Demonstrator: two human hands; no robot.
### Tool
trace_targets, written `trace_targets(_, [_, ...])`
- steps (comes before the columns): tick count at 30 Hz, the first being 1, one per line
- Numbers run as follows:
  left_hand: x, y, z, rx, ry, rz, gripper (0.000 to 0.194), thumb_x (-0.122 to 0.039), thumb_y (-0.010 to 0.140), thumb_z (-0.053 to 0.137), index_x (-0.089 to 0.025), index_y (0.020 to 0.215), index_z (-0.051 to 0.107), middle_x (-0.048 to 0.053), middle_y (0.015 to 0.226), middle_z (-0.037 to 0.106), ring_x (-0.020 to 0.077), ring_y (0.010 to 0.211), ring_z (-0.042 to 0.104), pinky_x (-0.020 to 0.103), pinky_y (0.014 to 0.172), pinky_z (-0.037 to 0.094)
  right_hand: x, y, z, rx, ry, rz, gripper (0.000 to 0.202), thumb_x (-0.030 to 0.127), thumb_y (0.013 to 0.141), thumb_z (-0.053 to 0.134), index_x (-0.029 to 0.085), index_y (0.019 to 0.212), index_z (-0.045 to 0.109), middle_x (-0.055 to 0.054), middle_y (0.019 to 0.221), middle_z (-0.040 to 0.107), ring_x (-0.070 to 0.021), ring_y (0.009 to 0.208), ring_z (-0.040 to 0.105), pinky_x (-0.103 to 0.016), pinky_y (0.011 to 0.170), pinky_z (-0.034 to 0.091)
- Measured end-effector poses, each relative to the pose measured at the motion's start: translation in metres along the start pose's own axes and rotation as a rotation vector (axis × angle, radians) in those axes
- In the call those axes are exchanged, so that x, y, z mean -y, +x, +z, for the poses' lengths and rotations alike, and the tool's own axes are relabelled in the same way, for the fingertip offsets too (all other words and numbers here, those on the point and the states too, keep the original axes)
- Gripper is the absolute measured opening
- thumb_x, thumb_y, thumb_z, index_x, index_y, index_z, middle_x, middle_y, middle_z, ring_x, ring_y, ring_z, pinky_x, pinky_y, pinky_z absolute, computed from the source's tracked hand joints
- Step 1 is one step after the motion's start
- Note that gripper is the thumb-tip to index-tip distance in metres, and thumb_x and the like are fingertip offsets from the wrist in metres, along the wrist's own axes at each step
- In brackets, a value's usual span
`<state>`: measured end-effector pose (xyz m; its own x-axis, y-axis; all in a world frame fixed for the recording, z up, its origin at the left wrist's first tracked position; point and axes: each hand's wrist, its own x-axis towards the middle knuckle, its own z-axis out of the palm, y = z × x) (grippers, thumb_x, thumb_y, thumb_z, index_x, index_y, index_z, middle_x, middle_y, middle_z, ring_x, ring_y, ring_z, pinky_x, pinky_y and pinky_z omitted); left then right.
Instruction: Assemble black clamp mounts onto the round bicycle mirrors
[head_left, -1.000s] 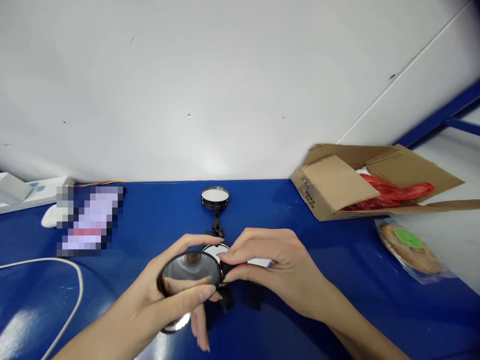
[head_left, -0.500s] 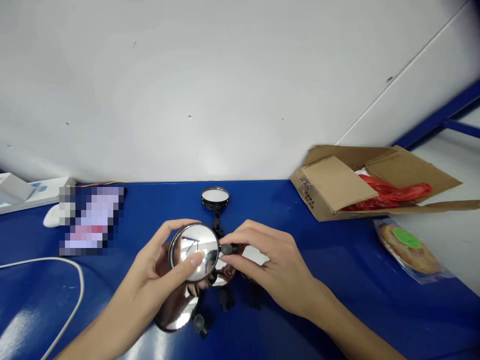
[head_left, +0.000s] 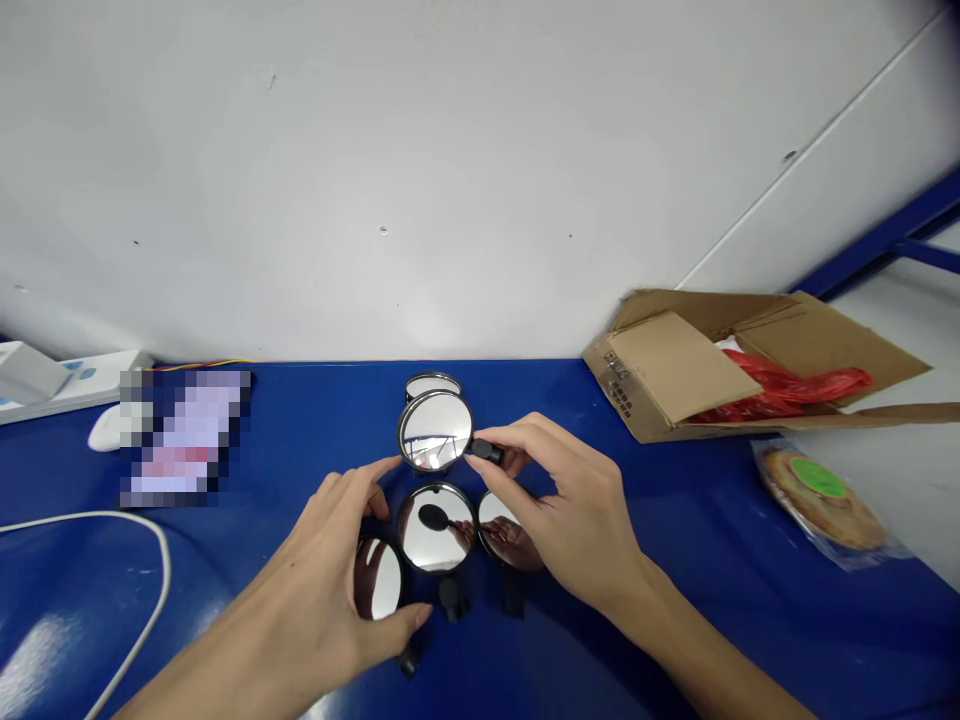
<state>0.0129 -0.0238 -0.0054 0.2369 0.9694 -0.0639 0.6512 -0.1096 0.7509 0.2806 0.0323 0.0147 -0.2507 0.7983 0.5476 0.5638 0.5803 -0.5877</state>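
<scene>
Between the thumb and fingers of my right hand (head_left: 559, 500) is the short black stem of a round black-rimmed mirror (head_left: 436, 432), tilted and raised over the table. It partly covers another round mirror (head_left: 433, 383) at the back. My left hand (head_left: 315, 580) has its fingers apart around a left-hand mirror (head_left: 377, 578) on the table; whether it touches that mirror I cannot tell. A middle mirror (head_left: 437, 528) lies face up with its black clamp (head_left: 452, 597) toward me. Beside it, a right-hand mirror (head_left: 504, 540) is partly hidden by my right hand.
An open cardboard box (head_left: 675, 370) holding a red plastic bag (head_left: 795, 385) stands at the right. In front of it lies a wrapped round pastry (head_left: 821, 500). At the left are a pixelated phone-like screen (head_left: 184, 440), a white mouse (head_left: 112, 428) and a white cable (head_left: 161, 570).
My left hand has let go of the held mirror and moved down toward the left-hand one. My right hand has carried the held mirror up and to the right by its stem.
</scene>
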Motion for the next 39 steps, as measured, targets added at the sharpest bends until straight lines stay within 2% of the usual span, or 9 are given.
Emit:
trace_targets(6, [0.010, 0.000, -0.007, 0.162, 0.017, 0.062, 0.096, -0.027, 0.094, 0.082, -0.044, 0.176, 0.035, 0.003, 0.121, 0.070, 0.0241, 0.086, 0.072, 0.039, 0.072, 0.068, 0.001, 0.000, 0.000, -0.002, -0.023, -0.014, 0.008, 0.016, 0.110, 0.078, 0.022, 0.116, 0.080, 0.002, 0.090, 0.071, -0.0145, 0.080, 0.070, -0.029, 0.077, 0.056])
trace_targets(10, [0.021, 0.003, -0.006, 0.182, -0.049, 0.020, 0.096, -0.027, 0.096, 0.083, -0.047, 0.175, 0.033, 0.003, 0.128, 0.066, 0.0207, 0.085, 0.070, 0.037, 0.076, 0.068, 0.002, 0.001, 0.001, -0.016, -0.021, -0.018, 0.009, 0.015, 0.109, 0.078, 0.022, 0.116, 0.079, 0.002, 0.090, 0.071, -0.0144, 0.080, 0.070, -0.028, 0.075, 0.056])
trace_targets(14, [0.027, 0.007, -0.004, 0.169, -0.086, 0.004, 0.093, -0.031, 0.094, 0.089, -0.048, 0.170, 0.040, 0.003, 0.130, 0.064, 0.0196, 0.084, 0.067, 0.036, 0.073, 0.066, 0.003, 0.000, -0.001, -0.032, -0.020, -0.019, 0.009, 0.015, 0.109, 0.079, 0.022, 0.115, 0.079, 0.002, 0.090, 0.070, -0.0141, 0.080, 0.070, -0.028, 0.076, 0.056])
trace_targets(22, [0.031, 0.012, 0.000, 0.148, -0.112, -0.008, 0.091, -0.035, 0.090, 0.094, -0.049, 0.165, 0.045, 0.004, 0.133, 0.061, 0.0264, 0.103, 0.069, 0.041, 0.081, 0.066, 0.005, 0.000, -0.002, -0.038, -0.010, -0.026, 0.011, 0.015, 0.109, 0.079, 0.021, 0.118, 0.079, 0.002, 0.090, 0.071, -0.0140, 0.080, 0.070, -0.027, 0.075, 0.057])
trace_targets(26, [0.032, 0.013, 0.000, 0.138, -0.124, -0.028, 0.093, -0.038, 0.091, 0.094, -0.051, 0.167, 0.041, 0.004, 0.135, 0.061, 0.0289, 0.114, 0.069, 0.043, 0.088, 0.066, 0.005, 0.000, -0.003, -0.054, -0.028, -0.011, 0.010, 0.015, 0.109, 0.078, 0.022, 0.116, 0.079, 0.002, 0.090, 0.072, -0.0142, 0.080, 0.071, -0.028, 0.074, 0.057])
trace_targets(29, [0.030, 0.014, -0.002, 0.150, -0.132, -0.039, 0.097, -0.043, 0.092, 0.095, -0.050, 0.170, 0.038, 0.005, 0.134, 0.063, 0.0307, 0.116, 0.072, 0.041, 0.085, 0.067, 0.005, 0.001, -0.003, -0.079, -0.042, -0.005, 0.008, 0.016, 0.108, 0.079, 0.022, 0.113, 0.079, 0.002, 0.089, 0.072, -0.0137, 0.078, 0.071, -0.027, 0.074, 0.057])
trace_targets(33, [0.016, 0.015, -0.008, 0.060, -0.123, -0.014, 0.087, -0.047, 0.095, 0.093, -0.049, 0.167, 0.044, 0.005, 0.137, 0.066, 0.0320, 0.121, 0.072, 0.043, 0.089, 0.067, 0.005, 0.001, -0.002, -0.080, -0.014, -0.001, 0.009, 0.016, 0.107, 0.080, 0.023, 0.114, 0.079, 0.003, 0.089, 0.071, -0.0133, 0.077, 0.069, -0.027, 0.072, 0.058])
trace_targets(37, [-0.001, 0.017, -0.013, -0.097, -0.072, 0.102, 0.072, -0.046, 0.099, 0.090, -0.046, 0.161, 0.053, 0.006, 0.151, 0.068, 0.0349, 0.136, 0.068, 0.049, 0.104, 0.066, 0.007, 0.000, -0.002, -0.066, 0.076, -0.034, 0.010, 0.017, 0.107, 0.081, 0.022, 0.115, 0.079, 0.003, 0.086, 0.069, -0.0129, 0.074, 0.068, -0.027, 0.069, 0.057])
trace_targets(39, [-0.005, 0.017, -0.013, -0.163, -0.098, 0.128, 0.075, -0.047, 0.099, 0.090, -0.046, 0.165, 0.052, 0.005, 0.156, 0.068, 0.0342, 0.136, 0.070, 0.051, 0.109, 0.066, 0.010, -0.001, -0.004, -0.076, 0.116, -0.040, 0.009, 0.017, 0.106, 0.082, 0.022, 0.113, 0.079, 0.004, 0.084, 0.069, -0.0128, 0.072, 0.067, -0.027, 0.067, 0.056])
